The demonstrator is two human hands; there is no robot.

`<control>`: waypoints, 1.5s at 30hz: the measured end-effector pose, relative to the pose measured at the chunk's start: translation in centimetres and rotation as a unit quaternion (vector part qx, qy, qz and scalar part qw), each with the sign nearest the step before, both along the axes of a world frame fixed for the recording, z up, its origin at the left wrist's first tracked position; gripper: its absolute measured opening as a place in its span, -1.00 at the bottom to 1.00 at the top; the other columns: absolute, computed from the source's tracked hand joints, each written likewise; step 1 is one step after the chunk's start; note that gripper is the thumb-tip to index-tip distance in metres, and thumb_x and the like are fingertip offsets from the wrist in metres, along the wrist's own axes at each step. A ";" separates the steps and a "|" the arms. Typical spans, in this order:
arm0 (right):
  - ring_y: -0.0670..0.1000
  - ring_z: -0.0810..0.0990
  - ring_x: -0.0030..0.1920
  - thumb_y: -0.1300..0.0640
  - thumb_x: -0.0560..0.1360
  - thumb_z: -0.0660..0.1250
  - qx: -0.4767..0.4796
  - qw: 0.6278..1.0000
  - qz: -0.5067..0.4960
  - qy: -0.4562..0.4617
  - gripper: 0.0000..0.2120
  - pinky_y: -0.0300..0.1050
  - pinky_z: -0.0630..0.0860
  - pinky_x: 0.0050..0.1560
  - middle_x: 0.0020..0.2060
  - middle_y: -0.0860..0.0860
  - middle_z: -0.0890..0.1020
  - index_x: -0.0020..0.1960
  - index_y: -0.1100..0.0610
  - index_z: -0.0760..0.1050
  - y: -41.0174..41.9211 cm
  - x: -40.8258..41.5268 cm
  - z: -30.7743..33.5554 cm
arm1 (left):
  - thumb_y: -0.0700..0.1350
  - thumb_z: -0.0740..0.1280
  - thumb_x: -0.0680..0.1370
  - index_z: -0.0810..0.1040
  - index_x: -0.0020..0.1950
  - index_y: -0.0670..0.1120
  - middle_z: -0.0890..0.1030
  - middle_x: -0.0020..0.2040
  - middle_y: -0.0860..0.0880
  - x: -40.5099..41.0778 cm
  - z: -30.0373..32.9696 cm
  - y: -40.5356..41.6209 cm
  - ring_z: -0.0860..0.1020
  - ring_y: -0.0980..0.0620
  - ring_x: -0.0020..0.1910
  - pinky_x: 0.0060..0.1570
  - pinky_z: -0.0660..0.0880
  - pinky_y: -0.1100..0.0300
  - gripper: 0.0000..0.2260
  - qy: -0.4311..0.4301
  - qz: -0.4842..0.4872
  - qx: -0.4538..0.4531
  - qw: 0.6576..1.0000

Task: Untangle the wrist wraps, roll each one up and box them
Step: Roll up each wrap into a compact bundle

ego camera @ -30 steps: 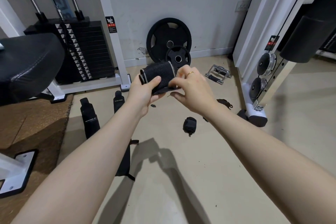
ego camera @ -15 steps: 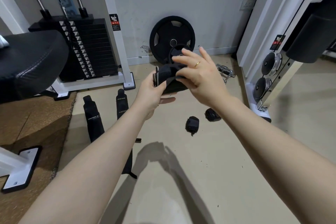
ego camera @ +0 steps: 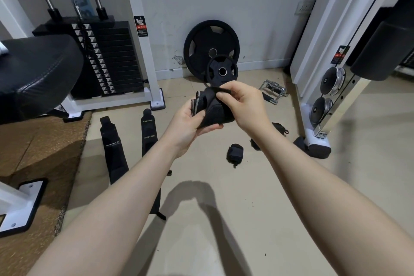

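The beige floor (ego camera: 224, 219) fills most of the frame, with a brown mat (ego camera: 38, 154) along its left edge. At the upper left stands a white-framed weight stack (ego camera: 112, 58) with a black padded seat (ego camera: 35, 74) in front of it; at the right edge rises another white machine frame (ego camera: 320, 51) carrying two chrome pulleys (ego camera: 331, 78). Against the wall at top centre lean a large black weight plate (ego camera: 201, 45) and a smaller plate (ego camera: 222, 71) in front of it, and a chrome cable handle (ego camera: 273, 91) lies on the floor to the right of them. Two long black wrist wraps lie flat at centre left, side by side: the left flat wrap (ego camera: 113, 148) and the right flat wrap (ego camera: 148, 132), which is printed with white lettering. In the middle of the frame, held above the floor, is the partly rolled wrap (ego camera: 212, 111). The left hand (ego camera: 190, 123) cups it from below, fingers curled under the roll and thumb on its side. The right hand (ego camera: 244, 103) pinches the wrap's loose strap end between thumb and fingertips at the top of the roll. Below the right wrist, a finished rolled wrap (ego camera: 234, 152) sits on the floor, with another small black bundle (ego camera: 255, 144) just beside it, partly hidden by the forearm, and a loose black strap piece (ego camera: 280, 127) further right.
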State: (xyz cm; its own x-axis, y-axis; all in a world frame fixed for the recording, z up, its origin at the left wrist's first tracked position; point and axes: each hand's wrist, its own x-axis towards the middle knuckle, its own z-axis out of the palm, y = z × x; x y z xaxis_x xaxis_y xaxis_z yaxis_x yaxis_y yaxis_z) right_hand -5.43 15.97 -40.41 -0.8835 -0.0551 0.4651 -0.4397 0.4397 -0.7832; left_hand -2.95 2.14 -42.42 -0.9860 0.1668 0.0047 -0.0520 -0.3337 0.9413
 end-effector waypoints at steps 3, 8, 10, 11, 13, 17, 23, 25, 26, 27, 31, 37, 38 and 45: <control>-0.03 0.55 -0.21 0.26 0.47 0.36 -0.033 0.997 0.008 -0.071 -0.85 -0.10 0.50 -0.10 -0.28 -0.03 0.59 -0.20 0.04 0.51 -0.3 -0.4 -0.1 | -0.26 0.13 0.65 0.46 0.16 -0.10 0.61 0.05 -0.14 0.3 -0.5 0.0 0.65 -0.14 -0.12 -0.20 0.60 0.22 -0.83 -0.015 -0.014 0.025 0.999; -0.01 0.51 -0.11 0.24 0.53 0.23 -0.084 0.983 -0.001 -0.165 -0.88 -0.13 0.43 -0.05 -0.14 0.00 0.54 -0.12 0.04 0.44 -1.4 -0.9 1.2 | -0.10 0.21 0.63 0.46 0.17 -0.08 0.61 0.00 -0.04 0.3 0.8 0.7 0.63 0.01 -0.05 -0.09 0.63 0.08 -0.84 -0.008 -0.017 -0.013 1.000; 0.04 0.52 -0.06 0.13 0.56 0.15 -0.016 0.981 -0.013 -0.191 -0.86 -0.06 0.44 -0.04 -0.08 0.05 0.58 -0.07 0.09 0.48 -1.3 -1.3 1.6 | -0.26 0.35 0.54 0.42 0.18 -0.08 0.56 -0.01 -0.01 -0.1 1.4 0.8 0.61 0.05 -0.10 -0.16 0.61 0.17 -0.75 0.054 0.001 -0.136 0.989; 0.07 0.50 -0.10 0.10 0.54 0.10 0.006 0.976 -0.008 -0.219 -0.80 -0.04 0.42 -0.08 -0.12 0.08 0.57 -0.10 0.11 0.48 -1.1 -1.4 1.6 | -0.31 0.38 0.50 0.41 0.18 -0.08 0.54 -0.02 0.01 -0.3 1.6 0.6 0.59 0.07 -0.12 -0.16 0.60 0.19 -0.68 0.089 0.002 -0.200 0.976; 0.09 0.45 -0.18 0.05 0.53 0.04 0.013 0.962 0.006 -0.272 -0.72 -0.04 0.37 -0.18 -0.22 0.09 0.54 -0.20 0.15 0.43 -0.8 -1.3 1.7 | -0.31 0.41 0.46 0.41 0.21 -0.04 0.51 0.01 0.03 -0.9 2.1 0.3 0.54 0.09 -0.05 -0.04 0.56 0.15 -0.60 0.166 -0.007 -0.349 0.922; 0.13 0.60 -0.02 -0.25 0.51 0.09 -0.022 0.967 0.007 -0.253 -0.46 0.08 0.50 0.06 -0.11 0.14 0.67 -0.15 0.19 0.59 -0.1 -1.2 1.3 | -0.31 0.43 0.44 0.41 0.27 -0.09 0.44 0.09 0.05 -1.5 3.0 0.2 0.44 0.09 0.04 -0.01 0.44 0.35 -0.55 0.276 -0.040 -0.478 0.833; 0.22 0.48 -0.15 -0.05 0.60 0.05 -0.024 0.986 -0.096 -0.132 -0.47 0.07 0.38 -0.15 -0.34 0.17 0.54 -0.46 0.19 0.37 0.3 -1.7 1.3 | -0.31 0.46 0.42 0.34 0.26 -0.08 0.43 -0.03 0.21 -1.8 3.8 1.0 0.49 0.21 -0.06 -0.12 0.45 0.42 -0.51 0.307 -0.047 -0.450 0.837; 0.17 0.39 -0.19 0.06 0.60 0.05 -0.003 0.985 -0.125 -0.120 -0.53 -0.03 0.24 -0.23 -0.37 0.12 0.46 -0.48 0.11 0.25 0.4 -2.3 1.3 | -0.32 0.47 0.41 0.31 0.29 -0.10 0.42 -0.02 0.20 -2.0 3.4 1.6 0.49 0.23 -0.06 -0.10 0.47 0.38 -0.46 0.299 -0.043 -0.445 0.843; 0.17 0.39 -0.19 0.06 0.59 0.05 -0.007 0.983 -0.129 -0.133 -0.54 -0.05 0.23 -0.22 -0.34 0.14 0.47 -0.48 0.10 0.25 0.5 -2.5 1.1 | -0.33 0.47 0.40 0.30 0.29 -0.10 0.42 -0.01 0.19 -2.0 3.0 1.9 0.50 0.21 -0.06 -0.11 0.49 0.36 -0.45 0.288 -0.041 -0.438 0.851; 0.17 0.40 -0.17 0.03 0.57 0.05 -0.021 0.979 -0.141 -0.145 -0.57 -0.05 0.26 -0.21 -0.30 0.16 0.49 -0.46 0.10 0.27 0.7 -2.8 0.8 | -0.33 0.47 0.40 0.29 0.30 -0.10 0.42 0.02 0.16 -2.1 2.4 2.1 0.52 0.19 -0.07 -0.11 0.53 0.33 -0.44 0.269 -0.029 -0.412 0.870; 0.12 0.50 -0.07 -0.09 0.54 0.00 -0.294 0.903 -0.197 -0.244 -0.62 -0.08 0.44 0.01 -0.08 0.11 0.57 -0.22 0.12 0.43 2.3 -4.5 -1.7 | -0.26 0.38 0.52 0.20 0.42 0.04 0.36 0.34 0.03 -2.0 0.4 3.6 0.55 0.18 0.06 0.21 0.44 0.22 -0.43 0.069 0.087 -0.155 0.982; 0.05 0.59 0.07 -0.39 0.53 -0.21 -0.331 0.861 0.002 -0.386 -0.23 -0.07 0.44 0.22 0.09 0.06 0.65 0.16 0.11 0.55 3.5 -4.0 -5.0 | 0.05 0.41 0.50 0.21 0.47 -0.07 0.47 0.32 0.05 -3.2 -2.5 9.2 0.44 0.07 0.28 0.18 0.35 0.22 -0.36 -0.053 0.088 -0.188 0.977; 0.03 0.57 0.15 -0.40 0.52 -0.26 -0.310 0.869 0.049 -0.383 -0.19 -0.07 0.40 0.28 0.12 0.05 0.64 0.22 0.11 0.53 4.3 -4.0 -5.3 | 0.02 0.38 0.52 0.26 0.43 -0.08 0.50 0.25 0.04 -3.8 -2.5 9.1 0.48 0.06 0.21 0.06 0.40 0.25 -0.45 -0.046 0.117 -0.189 0.974; -0.18 0.13 0.49 -0.39 0.49 -0.40 -0.122 0.872 0.252 -0.402 -0.23 0.00 -0.07 0.50 0.45 -0.21 0.30 0.50 -0.12 0.22 7.7 -5.7 -6.3 | 0.11 0.51 0.31 0.53 0.07 -0.04 0.64 -0.04 -0.01 -6.8 -2.6 8.9 0.64 -0.06 -0.06 -0.16 0.59 0.00 -0.57 -0.009 0.190 -0.259 0.947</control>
State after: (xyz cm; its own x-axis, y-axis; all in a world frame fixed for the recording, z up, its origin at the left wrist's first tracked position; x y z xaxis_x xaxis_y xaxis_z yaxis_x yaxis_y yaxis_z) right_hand -11.13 23.68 -46.72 -0.8213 -0.5167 -0.2419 0.2060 0.1267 -0.9703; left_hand -9.74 11.04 -45.05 -0.9742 -0.2257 0.0012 -0.0395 0.1755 0.9837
